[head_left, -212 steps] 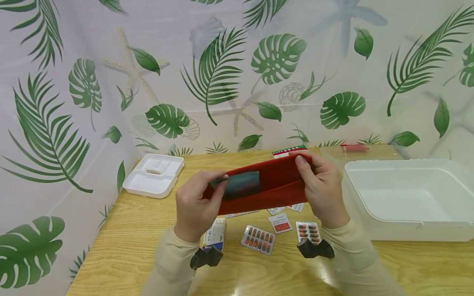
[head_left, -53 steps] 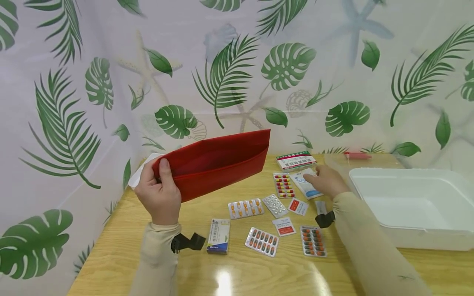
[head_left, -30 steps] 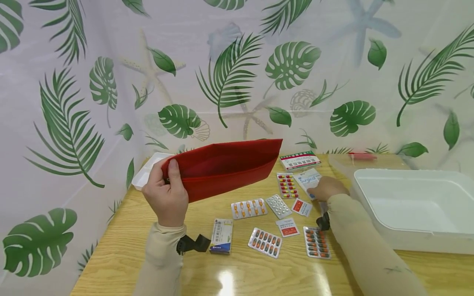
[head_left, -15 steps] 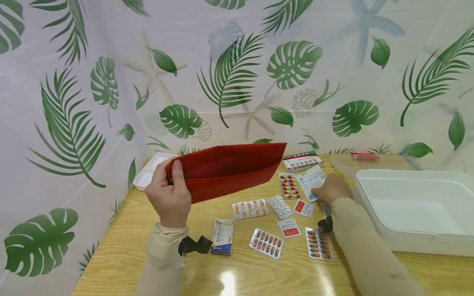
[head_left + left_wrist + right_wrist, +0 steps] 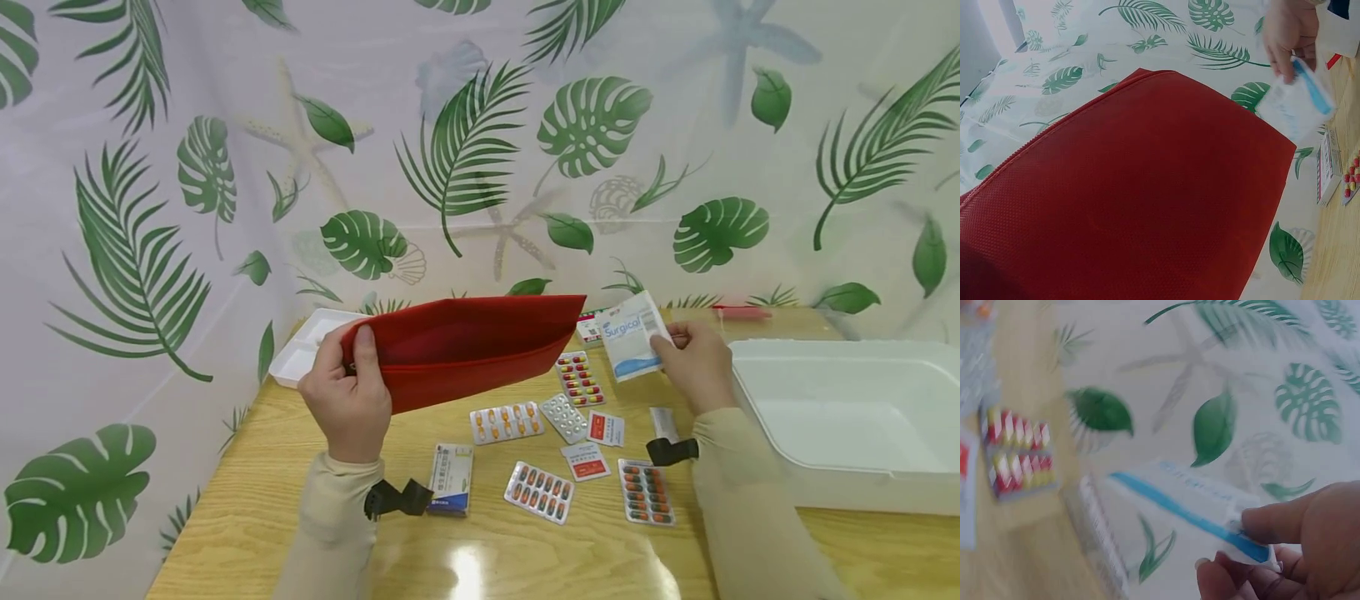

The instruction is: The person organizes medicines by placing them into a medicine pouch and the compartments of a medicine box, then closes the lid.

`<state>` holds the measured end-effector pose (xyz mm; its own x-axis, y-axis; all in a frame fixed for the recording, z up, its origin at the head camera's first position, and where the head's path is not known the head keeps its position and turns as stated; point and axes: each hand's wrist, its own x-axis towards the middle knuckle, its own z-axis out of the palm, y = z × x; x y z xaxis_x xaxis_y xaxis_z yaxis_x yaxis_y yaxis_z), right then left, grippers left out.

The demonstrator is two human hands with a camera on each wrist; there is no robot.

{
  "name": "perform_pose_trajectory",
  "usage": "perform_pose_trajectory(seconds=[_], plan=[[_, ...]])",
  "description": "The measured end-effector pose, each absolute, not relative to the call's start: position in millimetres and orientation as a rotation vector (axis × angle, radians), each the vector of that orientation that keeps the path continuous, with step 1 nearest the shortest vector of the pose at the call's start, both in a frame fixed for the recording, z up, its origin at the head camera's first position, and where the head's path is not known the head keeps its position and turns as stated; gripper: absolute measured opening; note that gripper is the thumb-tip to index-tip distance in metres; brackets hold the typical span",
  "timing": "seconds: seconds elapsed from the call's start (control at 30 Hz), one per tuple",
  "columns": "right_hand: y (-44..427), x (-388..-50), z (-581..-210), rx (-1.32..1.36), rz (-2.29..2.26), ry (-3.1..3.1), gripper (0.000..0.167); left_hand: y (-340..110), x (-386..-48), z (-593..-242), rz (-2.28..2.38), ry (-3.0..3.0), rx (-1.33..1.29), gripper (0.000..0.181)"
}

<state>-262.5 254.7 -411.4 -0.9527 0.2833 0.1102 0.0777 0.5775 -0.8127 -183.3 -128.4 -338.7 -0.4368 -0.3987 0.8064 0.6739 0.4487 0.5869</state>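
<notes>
My left hand (image 5: 348,400) grips the left end of a red zip pouch (image 5: 465,375), thumb on its front, and the pouch's mouth gapes upward above the table. The textured side of the pouch (image 5: 1147,181) fills most of the left wrist view. To the right, my right hand (image 5: 701,367) pinches a white packet (image 5: 630,340) printed "Surgical" with a blue stripe, held in the air just right of the pouch. Thumb and fingers hold one corner of the packet (image 5: 1185,509) in the right wrist view. Behind it a green-and-white medicine box (image 5: 590,330) is partly hidden.
On the table lie several blister packs, including red-yellow capsules (image 5: 580,379) and orange capsules (image 5: 507,423), two small sachets (image 5: 587,462) and a vitamin box (image 5: 452,479). A white bin (image 5: 840,483) stands right; a white divided tray (image 5: 300,350) sits back left.
My right hand has lifted the Surgical packet off the table, up beside the pouch. Earlier both hands held the pouch, with a dark bluish item at its mouth; now the left hand alone holds it.
</notes>
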Motion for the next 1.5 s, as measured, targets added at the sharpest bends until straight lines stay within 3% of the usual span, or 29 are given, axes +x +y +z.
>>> perform_pose_trajectory(seconds=[0.37,0.7,1.5], plan=[[228,-236,-365,-0.201,2.043,-1.827,0.019,-127,-184,-342,-1.231,-1.643,-0.259,0.014],[219,-212,-331,0.01,2.045,-1.619,0.022,-125,-184,-340,-1.225,-1.654,-0.283,0.016],[203,-186,-314,0.223,2.009,-1.477,0.028,-117,-181,-341,-1.213,-1.752,-0.377,0.012]])
